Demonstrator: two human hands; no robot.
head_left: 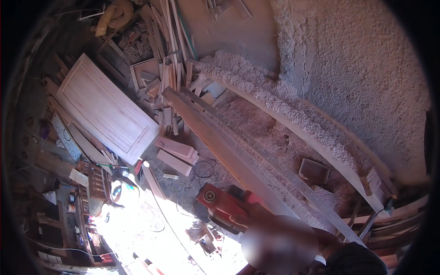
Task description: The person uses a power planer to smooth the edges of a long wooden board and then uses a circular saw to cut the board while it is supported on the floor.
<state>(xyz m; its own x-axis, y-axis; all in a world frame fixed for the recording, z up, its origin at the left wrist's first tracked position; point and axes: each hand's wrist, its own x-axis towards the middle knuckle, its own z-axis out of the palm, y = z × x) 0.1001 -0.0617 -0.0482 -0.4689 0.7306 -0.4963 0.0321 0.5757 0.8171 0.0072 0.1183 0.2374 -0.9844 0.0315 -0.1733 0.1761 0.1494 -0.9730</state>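
A red handheld power tool (222, 202) with a round black part on its end is near the lower middle. I cannot tell whether it is a planer or a sander. My right hand (257, 213) is closed around its rear part, and a dark sleeve comes in from the lower right. The tool is beside the lower part of a long wooden board (220, 153); whether they touch is unclear. A blurred patch covers much of the area behind the hand. The fingers of my left hand do not show; only some skin, perhaps its arm, appears at the lower edge.
A panelled wooden door (107, 107) lies tilted at the left. Stacked boards (176, 153), cords (204, 168) and offcuts lie on the floor. Long beams (293, 121) and heaped wood shavings (247, 68) run along the right. A small box (314, 171) sits among shavings.
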